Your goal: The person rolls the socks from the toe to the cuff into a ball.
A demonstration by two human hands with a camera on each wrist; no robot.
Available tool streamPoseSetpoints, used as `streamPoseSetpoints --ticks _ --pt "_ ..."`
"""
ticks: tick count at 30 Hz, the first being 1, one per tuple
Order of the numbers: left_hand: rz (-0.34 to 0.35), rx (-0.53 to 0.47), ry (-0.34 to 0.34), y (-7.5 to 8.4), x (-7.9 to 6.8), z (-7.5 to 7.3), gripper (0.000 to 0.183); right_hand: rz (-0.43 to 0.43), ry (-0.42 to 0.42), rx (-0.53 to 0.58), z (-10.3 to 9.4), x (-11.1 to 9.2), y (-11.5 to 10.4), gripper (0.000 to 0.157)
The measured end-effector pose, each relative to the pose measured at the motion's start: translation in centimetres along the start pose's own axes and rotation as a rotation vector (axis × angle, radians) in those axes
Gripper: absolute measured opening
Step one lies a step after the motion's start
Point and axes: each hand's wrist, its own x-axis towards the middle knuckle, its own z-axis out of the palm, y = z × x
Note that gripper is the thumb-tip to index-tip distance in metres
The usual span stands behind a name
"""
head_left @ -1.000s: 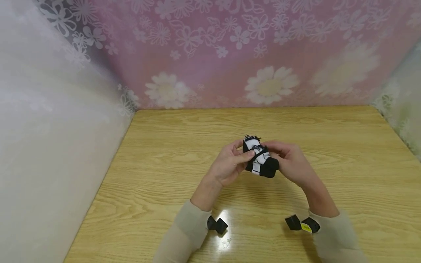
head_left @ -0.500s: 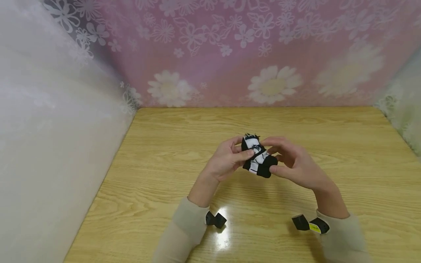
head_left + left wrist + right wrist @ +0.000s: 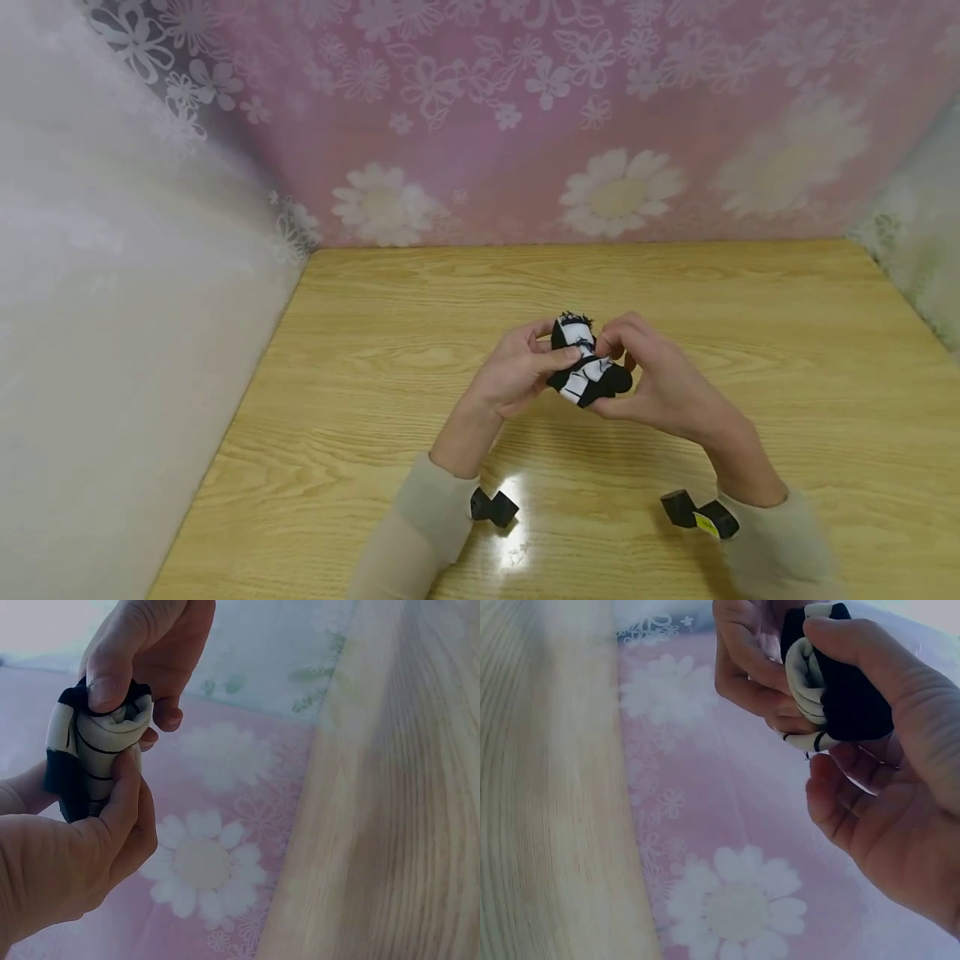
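Note:
A rolled-up bundle of black and white socks [image 3: 585, 362], with loose dark threads at its upper end, is held in the air above the table. My left hand [image 3: 517, 367] grips its left side, thumb across the front. On the other side, my right hand [image 3: 660, 387] holds the black end, thumb below and fingers curled at the upper edge. In the left wrist view, a white striped fold of the socks [image 3: 105, 742] shows between both hands. The right wrist view shows my right thumb [image 3: 855, 641] lying on the black part; its other fingers are curled beneath.
Under the hands lies a wood-grain table [image 3: 375, 333]. A pink flowered backdrop [image 3: 487, 167] rises behind its far edge, and a pale sheet [image 3: 135, 333] stands along the left side. Black wrist cameras sit at both cuffs.
My right hand loosened its fingers and moved slightly right, then came back in with the thumb lower on the socks. My left hand keeps its hold. The bundle has tilted a little.

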Motion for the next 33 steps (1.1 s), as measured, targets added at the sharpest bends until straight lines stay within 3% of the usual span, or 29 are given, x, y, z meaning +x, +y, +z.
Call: streamPoseSetpoints --ticks 8,15,21,26,33 --pt "0.038 -0.020 0.033 0.2 -0.2 -0.1 0.046 -0.068 0.116 0.066 1.9 0.2 0.4 0.043" --pt "0.049 -0.096 0.035 0.6 -0.3 -0.4 0.041 -0.235 0.290 0.048 3.4 0.4 1.0 0.029" --pt "0.084 -0.202 0.084 0.8 -0.4 0.0 0.039 -0.312 0.450 0.044 4.3 0.6 1.4 0.046" --pt "0.107 -0.306 0.172 0.8 -0.3 0.8 0.037 -0.251 0.547 -0.009 5.0 0.8 0.9 0.044" --pt "0.188 -0.450 0.299 0.3 -0.3 1.8 0.035 -0.070 0.492 -0.039 5.2 0.9 0.1 0.042"
